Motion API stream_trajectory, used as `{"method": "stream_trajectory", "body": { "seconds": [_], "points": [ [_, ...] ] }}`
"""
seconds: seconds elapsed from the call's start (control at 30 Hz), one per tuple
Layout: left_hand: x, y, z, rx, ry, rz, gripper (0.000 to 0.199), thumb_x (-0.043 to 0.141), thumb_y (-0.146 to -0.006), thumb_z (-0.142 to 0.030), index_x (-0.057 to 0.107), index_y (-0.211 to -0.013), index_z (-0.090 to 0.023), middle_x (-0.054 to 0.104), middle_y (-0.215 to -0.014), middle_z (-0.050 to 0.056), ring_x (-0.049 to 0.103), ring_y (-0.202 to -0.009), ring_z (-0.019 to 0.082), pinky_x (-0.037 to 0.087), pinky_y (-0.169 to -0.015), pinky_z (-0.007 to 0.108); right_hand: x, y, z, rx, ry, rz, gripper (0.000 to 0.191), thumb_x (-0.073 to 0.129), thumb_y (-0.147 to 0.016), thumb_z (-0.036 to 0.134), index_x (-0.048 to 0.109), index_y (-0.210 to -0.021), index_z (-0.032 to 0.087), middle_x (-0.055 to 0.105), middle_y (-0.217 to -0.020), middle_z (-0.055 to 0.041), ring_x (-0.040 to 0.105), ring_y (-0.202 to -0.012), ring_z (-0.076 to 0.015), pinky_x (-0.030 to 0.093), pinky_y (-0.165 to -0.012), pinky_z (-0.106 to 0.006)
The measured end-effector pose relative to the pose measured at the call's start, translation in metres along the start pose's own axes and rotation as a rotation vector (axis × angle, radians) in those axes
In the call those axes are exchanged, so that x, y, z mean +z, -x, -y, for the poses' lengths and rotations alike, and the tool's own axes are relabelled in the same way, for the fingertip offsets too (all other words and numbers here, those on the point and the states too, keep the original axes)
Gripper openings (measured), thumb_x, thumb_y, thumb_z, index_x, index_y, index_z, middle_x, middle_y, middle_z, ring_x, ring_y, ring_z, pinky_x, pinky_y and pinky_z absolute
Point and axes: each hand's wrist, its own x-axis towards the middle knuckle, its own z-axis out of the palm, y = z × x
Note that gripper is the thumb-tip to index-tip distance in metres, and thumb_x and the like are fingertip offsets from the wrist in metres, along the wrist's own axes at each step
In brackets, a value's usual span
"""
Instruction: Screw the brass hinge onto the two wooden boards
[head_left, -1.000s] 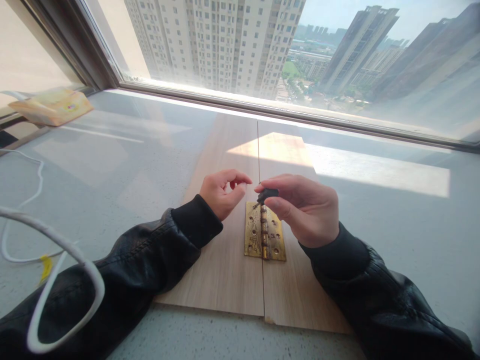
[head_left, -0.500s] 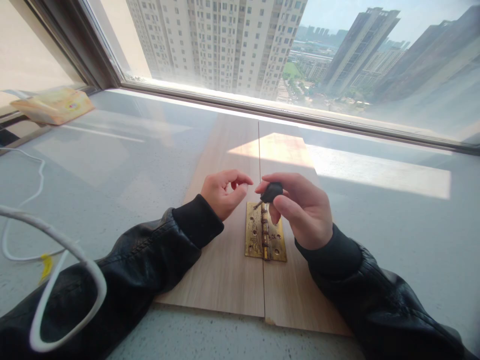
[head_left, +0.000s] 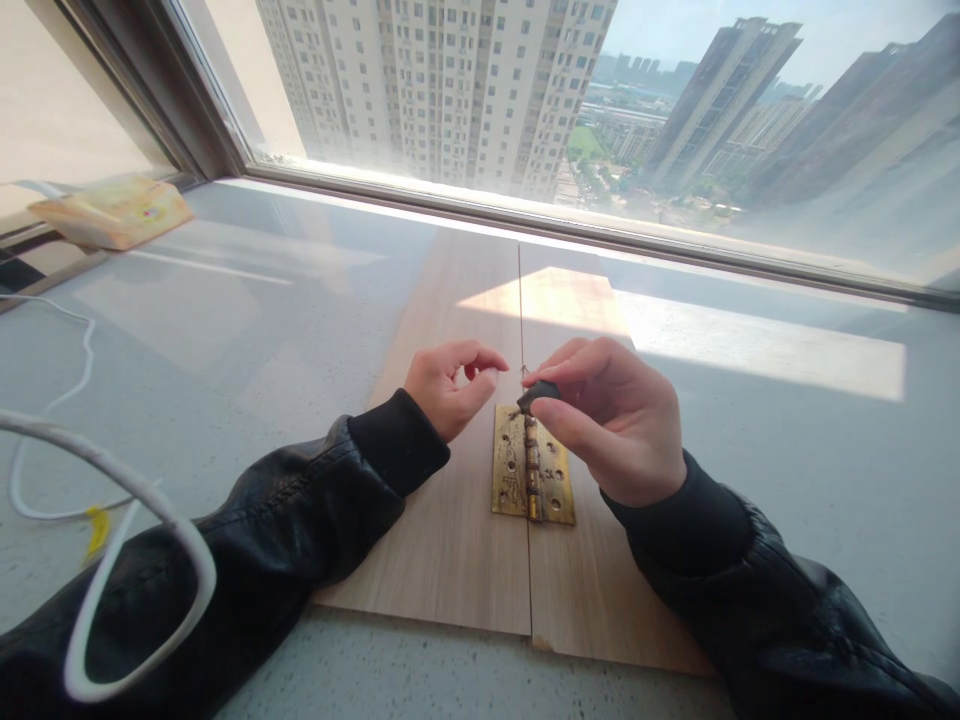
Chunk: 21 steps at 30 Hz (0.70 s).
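My right hand (head_left: 626,425) pinches a stubby screwdriver by its black handle (head_left: 541,396) between thumb and fingers. The screwdriver's tip points down and left, at the upper-left corner of a brass butt hinge (head_left: 512,490). The hinge lies unfolded across the seam of two pale wooden boards (head_left: 427,560), its knuckle along the joint. Several screw holes show in its leaves, and dark marks cover the metal. My left hand (head_left: 446,390) hovers over the left board, thumb and forefinger curled together, with nothing visible between them.
The boards lie on a speckled white sill (head_left: 285,660) below a large window (head_left: 450,100). At the left, a white cable (head_left: 202,560) loops over my sleeve, with a yellow tag (head_left: 96,532) near it. A tissue pack (head_left: 120,215) sits in the far left corner.
My right hand has turned and shifted slightly right, its fingers now closer around the screwdriver handle, which has rotated. My left hand keeps its curled pose.
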Motion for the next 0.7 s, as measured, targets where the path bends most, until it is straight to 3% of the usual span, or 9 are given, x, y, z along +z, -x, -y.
{"method": "stream_trajectory", "body": {
  "seconds": [0.13, 0.23, 0.33, 0.4, 0.53, 0.7],
  "points": [
    [-0.001, 0.000, 0.000, 0.003, 0.000, 0.004, 0.018, 0.053, -0.072, -0.015, 0.070, -0.075, -0.015, 0.067, -0.066, 0.001, 0.052, -0.059, 0.010, 0.041, -0.055, 0.024, -0.003, -0.004, -0.003, -0.008, 0.062, 0.013, 0.019, 0.075, -0.073, 0.020, 0.069, -0.091, 0.021, 0.053, -0.073, 0.0011, 0.049, -0.061, -0.0099, 0.037, -0.051, -0.027],
    [-0.001, 0.000, 0.000, -0.003, -0.003, 0.009, 0.018, 0.053, -0.072, -0.015, 0.071, -0.076, -0.014, 0.067, -0.065, 0.000, 0.052, -0.060, 0.010, 0.042, -0.056, 0.024, -0.003, -0.004, -0.005, -0.028, 0.070, -0.057, 0.019, 0.079, -0.069, 0.017, 0.064, -0.080, 0.021, 0.049, -0.069, 0.0037, 0.044, -0.058, -0.0081, 0.033, -0.049, -0.026],
    [0.000, 0.000, -0.001, -0.002, -0.003, 0.002, 0.018, 0.053, -0.073, -0.014, 0.071, -0.075, -0.014, 0.066, -0.064, 0.000, 0.052, -0.059, 0.010, 0.042, -0.057, 0.024, 0.000, -0.004, -0.005, -0.020, 0.051, -0.111, 0.024, 0.079, -0.070, 0.018, 0.056, -0.078, 0.021, 0.059, -0.082, 0.0019, 0.047, -0.060, -0.0072, 0.034, -0.048, -0.024],
    [0.000, 0.000, -0.001, 0.010, 0.000, -0.002, 0.018, 0.053, -0.073, -0.014, 0.071, -0.075, -0.014, 0.066, -0.064, 0.000, 0.051, -0.058, 0.010, 0.042, -0.057, 0.023, 0.001, -0.003, -0.004, 0.004, 0.062, -0.076, 0.019, 0.077, -0.073, 0.020, 0.060, -0.082, 0.021, 0.066, -0.089, -0.0014, 0.051, -0.062, -0.0083, 0.035, -0.047, -0.024],
    [0.000, 0.000, 0.000, 0.015, -0.004, 0.001, 0.017, 0.054, -0.073, -0.015, 0.071, -0.076, -0.014, 0.067, -0.064, 0.000, 0.050, -0.057, 0.009, 0.040, -0.054, 0.023, -0.002, -0.002, -0.001, 0.035, 0.089, 0.011, 0.010, 0.072, -0.078, 0.022, 0.070, -0.088, 0.020, 0.070, -0.077, -0.0027, 0.055, -0.060, -0.0105, 0.038, -0.046, -0.025],
    [0.000, -0.001, -0.001, 0.011, 0.012, 0.009, 0.014, 0.056, -0.072, -0.014, 0.070, -0.074, -0.014, 0.066, -0.063, 0.001, 0.050, -0.058, 0.010, 0.039, -0.054, 0.022, -0.011, -0.003, 0.004, 0.066, 0.061, 0.159, 0.020, 0.055, -0.091, 0.025, 0.072, -0.100, 0.021, 0.070, -0.079, -0.0028, 0.054, -0.054, -0.0089, 0.043, -0.048, -0.025]
  ]
}}
